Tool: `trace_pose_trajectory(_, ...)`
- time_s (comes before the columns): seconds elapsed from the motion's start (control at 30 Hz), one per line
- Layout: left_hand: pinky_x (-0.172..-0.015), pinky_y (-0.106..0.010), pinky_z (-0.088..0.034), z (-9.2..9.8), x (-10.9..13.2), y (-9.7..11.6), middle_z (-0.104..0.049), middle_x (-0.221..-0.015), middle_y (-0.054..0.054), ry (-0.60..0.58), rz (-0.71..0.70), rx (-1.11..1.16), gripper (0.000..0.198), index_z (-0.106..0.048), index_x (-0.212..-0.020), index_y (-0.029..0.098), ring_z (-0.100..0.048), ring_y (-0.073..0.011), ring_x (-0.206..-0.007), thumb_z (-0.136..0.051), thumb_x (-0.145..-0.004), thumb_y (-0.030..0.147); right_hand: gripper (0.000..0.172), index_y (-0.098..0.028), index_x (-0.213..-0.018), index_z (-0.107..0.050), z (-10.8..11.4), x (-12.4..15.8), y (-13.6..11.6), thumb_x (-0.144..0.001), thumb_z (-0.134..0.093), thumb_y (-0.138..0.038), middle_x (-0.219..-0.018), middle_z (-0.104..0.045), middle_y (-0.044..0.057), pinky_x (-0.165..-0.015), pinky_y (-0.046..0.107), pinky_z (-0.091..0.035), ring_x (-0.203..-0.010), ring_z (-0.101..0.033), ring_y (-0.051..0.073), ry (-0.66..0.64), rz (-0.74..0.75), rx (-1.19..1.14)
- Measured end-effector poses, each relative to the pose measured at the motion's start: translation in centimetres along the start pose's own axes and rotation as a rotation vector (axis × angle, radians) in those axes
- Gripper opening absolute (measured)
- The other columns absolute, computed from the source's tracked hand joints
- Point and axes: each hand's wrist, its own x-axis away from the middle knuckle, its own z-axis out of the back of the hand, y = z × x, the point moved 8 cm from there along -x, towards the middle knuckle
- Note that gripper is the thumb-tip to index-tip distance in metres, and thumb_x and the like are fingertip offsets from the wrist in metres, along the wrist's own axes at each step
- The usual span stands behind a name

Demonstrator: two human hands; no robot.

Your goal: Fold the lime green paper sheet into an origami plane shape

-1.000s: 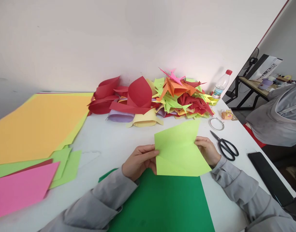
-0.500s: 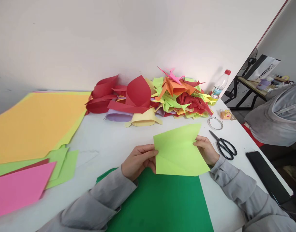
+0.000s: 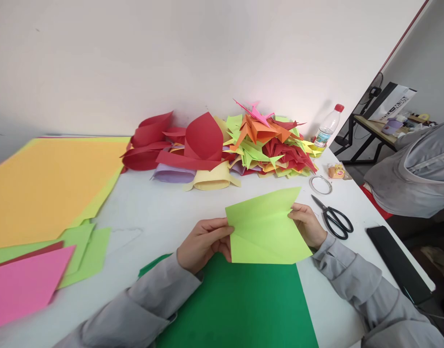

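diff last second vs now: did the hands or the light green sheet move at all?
Barely. The left hand and right hand keep the same pinch on the side edges of the light green sheet; its upper corner sank slightly. Nothing taken or let go. The whole view slid a little left, which looks like head motion. The dark green sheet, scissors and folded-paper pile stayed put.

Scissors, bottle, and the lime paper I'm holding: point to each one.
scissors (image 3: 328,215), head view, on the pivot where the blades cross.
bottle (image 3: 325,128), head view, middle of its clear body.
lime paper (image 3: 265,227), head view, centre of the sheet.
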Motion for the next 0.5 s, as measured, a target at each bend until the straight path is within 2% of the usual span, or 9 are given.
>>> trace_pose_trajectory(0.17,-0.035,-0.025,-0.053,0.15,-0.01,-0.13,-0.066,-0.049,-0.004,-0.007,-0.01,-0.001,0.017,-0.071,-0.063,0.013,-0.06,-0.0167,-0.038,-0.078,-0.063,0.029,0.018,-0.019,-0.078,-0.072,0.23,-0.09,0.19,-0.06,-0.071,-0.018,-0.077,-0.074,0.002,-0.071,0.031,-0.053,-0.076,-0.07,0.02,0.015,0.008,-0.014)
trace_pose_trajectory(0.27,-0.035,-0.025,-0.053,0.32,-0.13,-0.33,-0.064,-0.046,-0.003,-0.013,-0.012,0.0,0.02,-0.066,-0.053,0.014,-0.059,-0.0164,-0.037,-0.078,-0.063,0.027,0.014,-0.019,-0.073,-0.07,0.43,-0.13,0.16,-0.06,-0.073,-0.019,-0.07,-0.073,0.0,-0.067,0.028,-0.052,-0.068,-0.069,0.017,0.043,0.022,-0.04)
trace_pose_trajectory(0.5,-0.034,-0.024,-0.053,0.13,-0.17,-0.37,-0.064,-0.044,-0.002,-0.024,-0.003,0.019,0.022,-0.066,-0.054,0.014,-0.059,-0.0161,-0.035,-0.079,-0.063,0.029,0.015,-0.019,-0.071,-0.067,0.75,-0.27,0.19,-0.058,-0.074,-0.023,-0.063,-0.069,-0.002,-0.06,0.026,-0.049,-0.061,-0.065,0.016,0.096,0.042,-0.018)
